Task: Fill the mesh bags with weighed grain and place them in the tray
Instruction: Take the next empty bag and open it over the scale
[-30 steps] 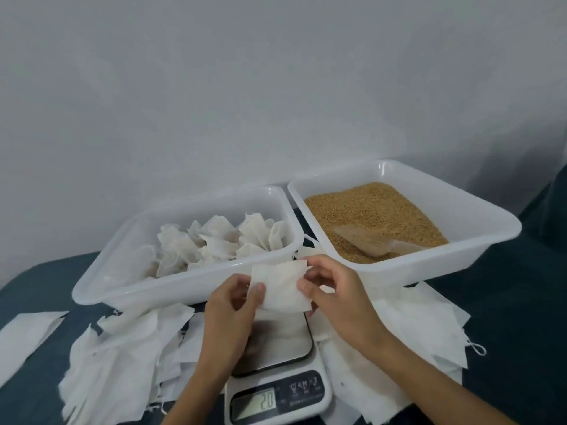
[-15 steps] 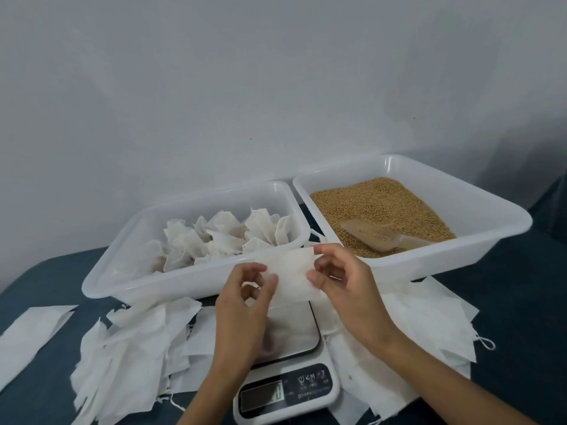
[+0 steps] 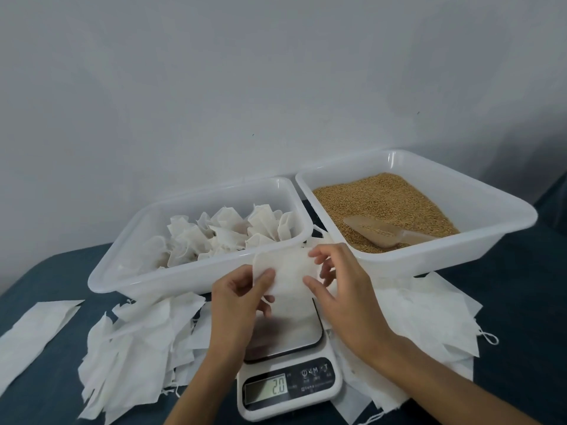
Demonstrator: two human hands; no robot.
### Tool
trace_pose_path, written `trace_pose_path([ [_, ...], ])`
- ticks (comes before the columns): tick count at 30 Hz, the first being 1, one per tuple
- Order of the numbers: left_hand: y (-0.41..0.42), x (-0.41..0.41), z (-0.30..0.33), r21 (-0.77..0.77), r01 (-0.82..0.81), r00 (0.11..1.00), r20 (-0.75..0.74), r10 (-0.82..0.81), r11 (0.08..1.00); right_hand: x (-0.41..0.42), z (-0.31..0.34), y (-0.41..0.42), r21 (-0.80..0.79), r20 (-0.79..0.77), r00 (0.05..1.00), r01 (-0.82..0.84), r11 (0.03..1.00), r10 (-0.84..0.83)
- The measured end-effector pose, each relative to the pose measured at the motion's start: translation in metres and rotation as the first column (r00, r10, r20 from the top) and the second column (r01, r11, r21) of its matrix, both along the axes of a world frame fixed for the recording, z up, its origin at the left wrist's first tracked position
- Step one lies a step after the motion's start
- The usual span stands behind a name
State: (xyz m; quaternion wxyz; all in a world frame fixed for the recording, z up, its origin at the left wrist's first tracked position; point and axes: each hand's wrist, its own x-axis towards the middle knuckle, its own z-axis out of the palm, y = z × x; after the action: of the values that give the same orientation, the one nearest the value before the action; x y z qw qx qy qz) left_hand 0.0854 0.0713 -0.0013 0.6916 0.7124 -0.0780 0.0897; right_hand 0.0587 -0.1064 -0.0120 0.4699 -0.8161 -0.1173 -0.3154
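Both hands hold one flat white mesh bag [image 3: 288, 273] above the scale's steel platform [image 3: 291, 335]. My left hand [image 3: 239, 302] pinches its left edge, my right hand [image 3: 343, 289] its right edge. The white scale [image 3: 291, 388] shows 2.0 on its display. Behind on the left, a white tray [image 3: 122, 271] holds several filled, gathered bags [image 3: 227, 237]. On the right a second white tray [image 3: 491, 216] is full of golden grain [image 3: 380, 200], with a tan scoop [image 3: 380, 231] lying in it.
Piles of loose empty white bags lie on the dark blue surface left of the scale [image 3: 135, 348] and right of it [image 3: 429, 320]. A separate white sheet [image 3: 33, 329] lies at the far left. A plain grey wall rises behind the trays.
The bag has been turned and spread between my fingers, first raised toward the trays, then brought back flat over the scale. The view has shifted slightly.
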Motion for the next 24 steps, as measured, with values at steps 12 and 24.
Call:
trace_pose_path([
  [12,-0.012,-0.012,0.004,-0.011,0.158,0.985,0.068,-0.157,0.987,-0.001,0.006,-0.003,0.302,-0.174,0.959,-0.164,0.939,0.224],
  [24,-0.011,-0.014,0.001,0.048,0.096,0.992,0.082,-0.100,0.994,0.000,0.003,-0.002,0.434,-0.129,0.942,-0.229,0.871,0.311],
])
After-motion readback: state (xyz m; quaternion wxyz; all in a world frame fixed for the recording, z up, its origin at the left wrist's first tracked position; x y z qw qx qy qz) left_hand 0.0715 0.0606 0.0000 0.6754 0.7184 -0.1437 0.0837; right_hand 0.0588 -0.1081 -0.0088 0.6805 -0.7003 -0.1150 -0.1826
